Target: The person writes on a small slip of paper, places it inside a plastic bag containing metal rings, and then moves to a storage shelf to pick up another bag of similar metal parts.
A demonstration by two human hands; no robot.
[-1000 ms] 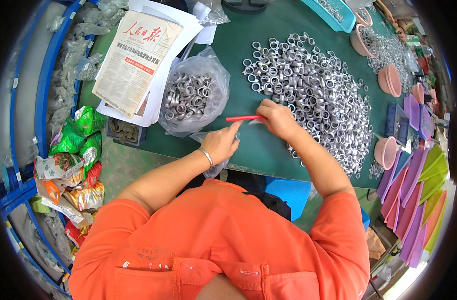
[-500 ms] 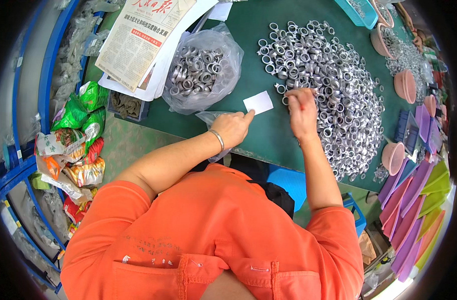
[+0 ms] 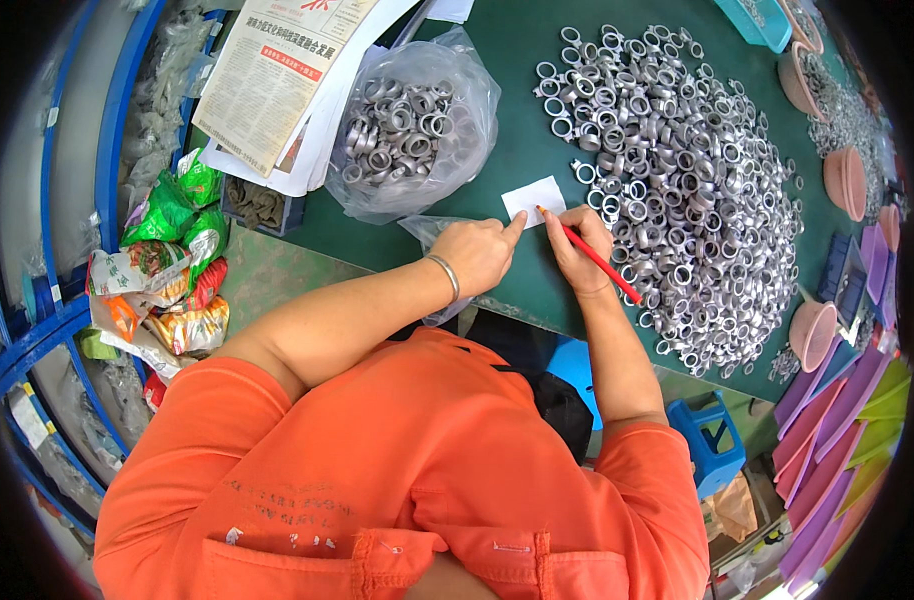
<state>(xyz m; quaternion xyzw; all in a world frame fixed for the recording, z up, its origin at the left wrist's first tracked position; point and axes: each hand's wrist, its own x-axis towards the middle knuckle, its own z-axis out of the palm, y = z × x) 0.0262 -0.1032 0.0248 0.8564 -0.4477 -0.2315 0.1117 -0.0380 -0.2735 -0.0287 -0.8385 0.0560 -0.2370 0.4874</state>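
Red pencil (image 3: 605,267) | right hand (image 3: 579,250) pinching it | left hand (image 3: 475,256) half-curled, touching white slip (image 3: 533,194) | metal rings (image 3: 689,200) alongside

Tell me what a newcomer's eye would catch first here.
Likely the heap of grey metal rings on the right of the green table, then the orange shirt across the lower middle. Near the centre, the right hand holds a red pencil to a white card that the left hand touches.

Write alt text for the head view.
A person's right hand holds a red pencil to a white card that the left hand touches on a green table. A heap of metal rings lies right; a clear bag of rings and a newspaper lie left.
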